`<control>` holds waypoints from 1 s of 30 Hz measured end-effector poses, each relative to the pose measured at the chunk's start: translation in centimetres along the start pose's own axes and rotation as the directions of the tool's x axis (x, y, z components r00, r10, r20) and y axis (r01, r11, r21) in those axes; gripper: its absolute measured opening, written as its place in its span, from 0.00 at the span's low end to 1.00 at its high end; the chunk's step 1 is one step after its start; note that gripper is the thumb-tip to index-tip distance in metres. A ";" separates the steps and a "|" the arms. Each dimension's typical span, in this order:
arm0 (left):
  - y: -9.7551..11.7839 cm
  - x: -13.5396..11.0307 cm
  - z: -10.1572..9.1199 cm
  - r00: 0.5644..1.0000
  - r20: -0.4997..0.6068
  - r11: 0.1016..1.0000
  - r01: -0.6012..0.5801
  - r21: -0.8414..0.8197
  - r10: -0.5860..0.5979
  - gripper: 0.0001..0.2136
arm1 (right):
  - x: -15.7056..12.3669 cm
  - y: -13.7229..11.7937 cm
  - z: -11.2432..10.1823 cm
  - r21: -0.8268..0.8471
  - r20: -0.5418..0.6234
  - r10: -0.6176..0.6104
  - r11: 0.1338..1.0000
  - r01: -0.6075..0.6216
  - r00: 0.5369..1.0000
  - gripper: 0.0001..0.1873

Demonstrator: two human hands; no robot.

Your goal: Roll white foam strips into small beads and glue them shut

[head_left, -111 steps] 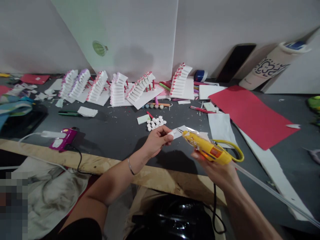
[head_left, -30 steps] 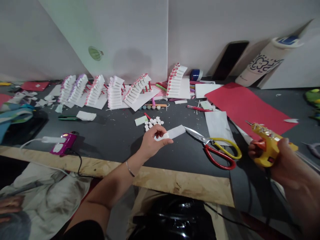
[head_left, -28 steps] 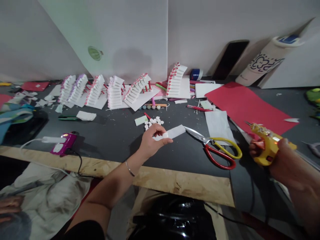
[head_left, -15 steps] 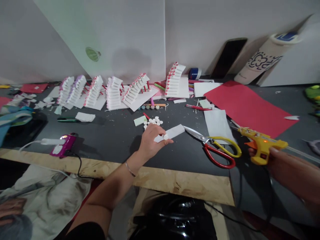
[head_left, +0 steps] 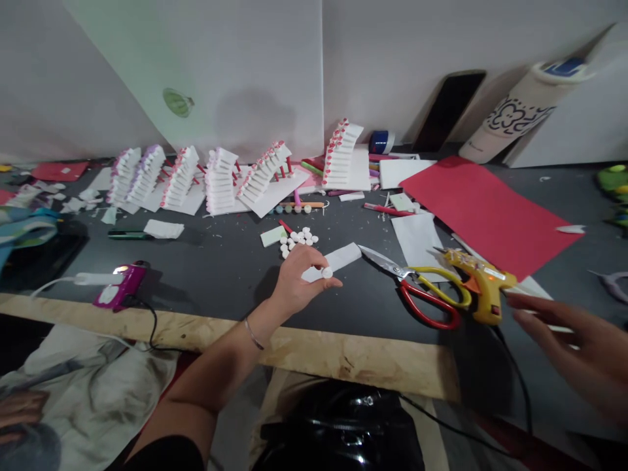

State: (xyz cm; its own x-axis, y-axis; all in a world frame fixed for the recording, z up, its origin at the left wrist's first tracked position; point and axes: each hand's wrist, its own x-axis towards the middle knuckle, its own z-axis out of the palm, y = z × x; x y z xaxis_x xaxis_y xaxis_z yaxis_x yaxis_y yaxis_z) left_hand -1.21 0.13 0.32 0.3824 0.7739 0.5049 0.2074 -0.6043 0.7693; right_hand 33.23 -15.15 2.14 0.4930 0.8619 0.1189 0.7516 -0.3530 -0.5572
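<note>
My left hand [head_left: 300,278] pinches a small white disc [head_left: 327,272] between thumb and forefinger. Partly behind those fingers lies a white paper strip [head_left: 344,256] on the dark table. A pile of white discs [head_left: 300,239] sits just beyond the hand. My right hand [head_left: 574,347], blurred, is at the right beside the yellow glue gun [head_left: 483,284], apart from it with fingers spread. A pale sliver shows by those fingers; whether they touch it I cannot tell. The glue gun rests next to scissors [head_left: 417,281] with one red and one yellow handle.
Several white stepped paper models [head_left: 220,183] line the wall. Red paper [head_left: 495,209], a phone [head_left: 449,111] and a bottle [head_left: 513,118] are at the back right. A purple power adapter [head_left: 120,288] sits left. A cable [head_left: 515,373] hangs from the glue gun. Another person's hand [head_left: 22,415] shows lower left.
My right hand has let go of the glue gun, which now lies on the table further left, by the scissors. My left hand keeps the disc in nearly the same place.
</note>
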 end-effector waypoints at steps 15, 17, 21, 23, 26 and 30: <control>0.0 -0.1 0.3 0.997 0.041 0.994 0.074 -0.085 -0.071 0.18 | -0.8 -16.2 10.9 0.528 0.079 -0.567 0.721 0.448 0.820 0.15; 0.1 -0.1 0.3 0.996 0.048 0.992 0.082 -0.095 -0.078 0.18 | -0.9 -16.1 11.0 0.538 0.085 -0.561 0.721 0.436 0.823 0.15; 0.1 -0.2 0.3 0.996 0.043 0.991 0.082 -0.102 -0.078 0.17 | -1.0 -15.9 11.1 0.557 0.079 -0.565 0.708 0.434 0.821 0.15; 0.1 -0.2 0.3 0.996 0.043 0.991 0.084 -0.104 -0.080 0.16 | -0.9 -15.9 11.1 0.554 0.078 -0.573 0.705 0.443 0.816 0.15; 0.1 -0.3 0.3 0.992 0.051 0.987 0.121 -0.103 -0.116 0.17 | -0.8 -15.9 11.1 0.533 0.073 -0.588 0.705 0.467 0.805 0.16; 0.1 -0.4 0.3 0.989 0.047 0.981 0.148 -0.125 -0.143 0.18 | -0.7 -15.8 11.0 0.512 0.038 -0.624 0.683 0.521 0.781 0.19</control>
State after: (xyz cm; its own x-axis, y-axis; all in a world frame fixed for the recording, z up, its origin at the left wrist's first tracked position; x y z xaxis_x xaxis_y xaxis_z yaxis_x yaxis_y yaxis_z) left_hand -1.07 -0.27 0.04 0.3908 0.8425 0.3708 0.1476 -0.4550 0.8782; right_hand 16.16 -6.12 1.84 -0.1005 0.9069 0.4091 0.5456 0.3941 -0.7396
